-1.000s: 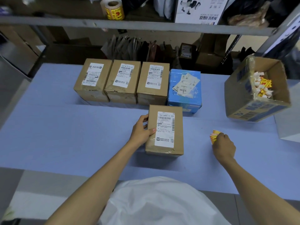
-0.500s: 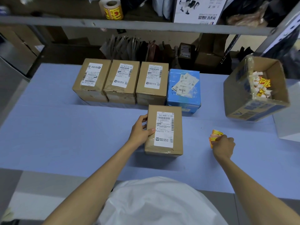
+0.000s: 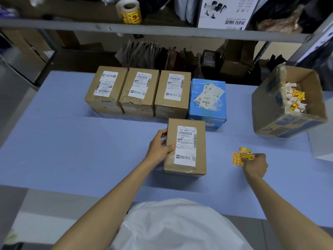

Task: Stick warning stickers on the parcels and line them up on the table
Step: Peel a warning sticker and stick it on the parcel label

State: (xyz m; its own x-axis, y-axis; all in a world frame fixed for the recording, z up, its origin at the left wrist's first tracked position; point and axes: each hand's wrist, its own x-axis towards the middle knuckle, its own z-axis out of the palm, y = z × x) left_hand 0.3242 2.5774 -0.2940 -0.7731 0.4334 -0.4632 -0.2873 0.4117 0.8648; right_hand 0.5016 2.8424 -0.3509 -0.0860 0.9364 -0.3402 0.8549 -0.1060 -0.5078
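A brown cardboard parcel (image 3: 185,147) with a white shipping label stands near the middle of the blue table (image 3: 72,150). My left hand (image 3: 159,147) grips its left side, thumb on top. To the right, my right hand (image 3: 255,165) pinches a small stack of yellow-and-red warning stickers (image 3: 240,156) lying on the table. Behind stand three brown parcels (image 3: 106,91) (image 3: 139,92) (image 3: 173,93) and a blue parcel (image 3: 208,101) in a row, side by side.
An open cardboard box (image 3: 288,103) holding sticker scraps and backing paper sits at the table's right. A roll of yellow stickers (image 3: 129,11) stands on the shelf above. A white box edge (image 3: 322,145) lies at far right. Bags and cartons fill the space behind the table.
My right hand has shifted slightly right and toward me, fanning the sticker stack out from under its fingers. The left hand and the parcel have stayed put.
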